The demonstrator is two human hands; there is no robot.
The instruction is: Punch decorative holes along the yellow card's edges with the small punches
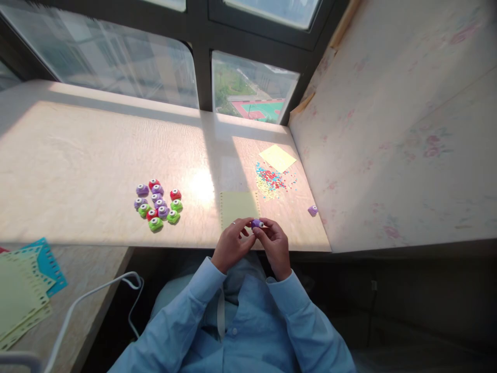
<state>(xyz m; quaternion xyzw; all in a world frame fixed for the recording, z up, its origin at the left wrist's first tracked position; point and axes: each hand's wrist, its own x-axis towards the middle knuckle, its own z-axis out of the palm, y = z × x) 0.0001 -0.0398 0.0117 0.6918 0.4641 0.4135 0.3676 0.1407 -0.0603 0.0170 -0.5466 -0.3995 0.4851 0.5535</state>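
Blue shirt sleeves (pixel 196 305) lie nearest, leading down to your two hands. Item held: one small purple punch (pixel 255 224), above the near right corner of the pale green sheet (pixel 235 204). The fingers of your left hand (pixel 231 244) and right hand (pixel 276 245) are closed on it, both at the tips. Whether paper sits in its slot cannot be told. Principal hazard: a fingertip hold on so small a body could let it roll loose; just nearer you than the sheet, the surface (pixel 186 228) ends, so a dropped punch could reach your lap. To the sheet's far right, loose confetti (pixel 272 180) lies unconfined, with a yellow sheet (pixel 278 157) beyond; a brushing cuff could scatter it. Well right of the sheet, a lone purple punch (pixel 312 210) sits close to the surface's end and could be knocked off. Well left, the grouped punches (pixel 159 202) stand close together; a sweep could topple several. Farther left and nearer you, slack in the white cable (pixel 77 303) could snag your left elbow.
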